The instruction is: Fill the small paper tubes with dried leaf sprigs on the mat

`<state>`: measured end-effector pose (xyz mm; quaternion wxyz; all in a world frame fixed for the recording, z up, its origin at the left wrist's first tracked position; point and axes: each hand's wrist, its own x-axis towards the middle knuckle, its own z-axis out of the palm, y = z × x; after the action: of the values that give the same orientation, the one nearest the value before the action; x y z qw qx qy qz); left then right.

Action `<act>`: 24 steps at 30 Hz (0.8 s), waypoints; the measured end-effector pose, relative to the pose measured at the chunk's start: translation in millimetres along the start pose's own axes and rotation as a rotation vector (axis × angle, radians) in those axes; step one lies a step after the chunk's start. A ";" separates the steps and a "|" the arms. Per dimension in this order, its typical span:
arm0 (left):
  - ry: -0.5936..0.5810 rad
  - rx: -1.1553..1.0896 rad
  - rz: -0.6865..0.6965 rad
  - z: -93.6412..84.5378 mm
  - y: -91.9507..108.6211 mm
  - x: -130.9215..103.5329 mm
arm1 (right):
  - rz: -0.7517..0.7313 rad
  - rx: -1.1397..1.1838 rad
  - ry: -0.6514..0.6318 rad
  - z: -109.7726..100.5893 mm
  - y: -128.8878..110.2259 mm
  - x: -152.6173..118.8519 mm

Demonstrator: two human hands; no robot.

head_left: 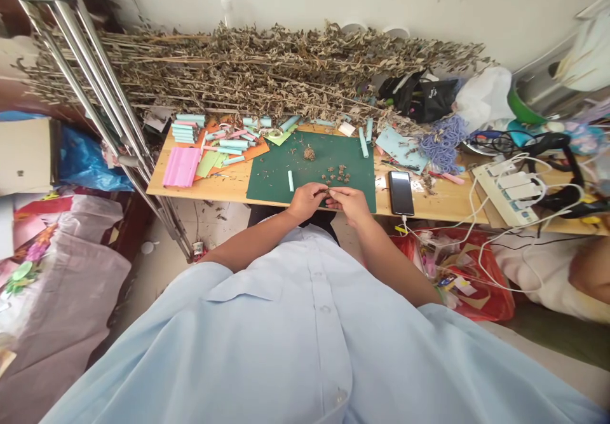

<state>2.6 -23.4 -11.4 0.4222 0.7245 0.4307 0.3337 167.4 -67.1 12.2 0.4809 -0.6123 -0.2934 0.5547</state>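
small dried plant piece [327, 192] — that is what we have between our fingertips, over the near edge of the green mat [267, 173]. our left hand [305, 203] and right hand [351, 203] meet there in a narrow pinch from both sides, probably because something so small and brittle-looking asks for fingertips rather than a full palm; its exact shape is too small for us to tell. just beyond the grip, a little to the right, lie loose dried bits [342, 173], near enough for a short reach, and farther beyond sits a larger dried clump [309, 154]. the mat under them likely catches crumbs and makes dark pieces easier to spot. to the left of the grip, a pale blue tube [291, 181] lies apart from the heaped paper tubes [233, 144], perhaps so that it is handy. right of the grip, the phone [401, 192] lies off the mat with its cable [405, 222] running toward our side, seemingly out of the crumbs' way — and dried stalks [238, 61] stretch along the far side, likely there because they are so long.
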 end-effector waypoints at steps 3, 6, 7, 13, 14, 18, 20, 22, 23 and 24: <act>-0.015 -0.017 -0.027 1.5 -0.9 -0.5 | -0.021 -0.019 -0.009 -2.3 0.4 0.0; -0.021 -0.051 -0.037 3.1 -2.2 -0.3 | -0.027 -0.066 0.001 -3.4 0.4 1.8; -0.023 -0.062 -0.037 3.5 -2.8 0.0 | -0.026 -0.085 0.008 -3.7 0.2 2.5; -0.073 -0.129 -0.043 3.7 -6.8 3.3 | -0.080 -0.215 -0.023 -5.6 0.3 4.5; -0.081 -0.140 -0.047 3.6 -7.7 3.8 | -0.107 -0.248 -0.028 -5.5 1.4 4.8; -0.080 -0.183 -0.085 3.8 -11.6 4.8 | -0.239 -0.360 0.006 -4.3 10.3 7.6; -0.076 -0.238 -0.111 4.3 -12.7 5.3 | -0.309 -0.395 0.033 -3.8 16.3 9.5; -0.081 -0.323 -0.149 4.9 -12.2 6.2 | -0.391 -0.435 0.054 -3.8 21.7 10.7; -0.086 -0.371 -0.173 5.1 -11.4 6.8 | -0.439 -0.464 0.060 -3.8 23.7 11.0; -0.088 -0.417 -0.201 5.1 -10.1 7.5 | -0.491 -0.498 0.064 -3.9 25.2 11.1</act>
<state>6.5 -15.5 -21.8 0.6121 0.5892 0.4035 0.3397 169.1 -67.4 -15.7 0.4447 -0.6392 -0.5428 0.3146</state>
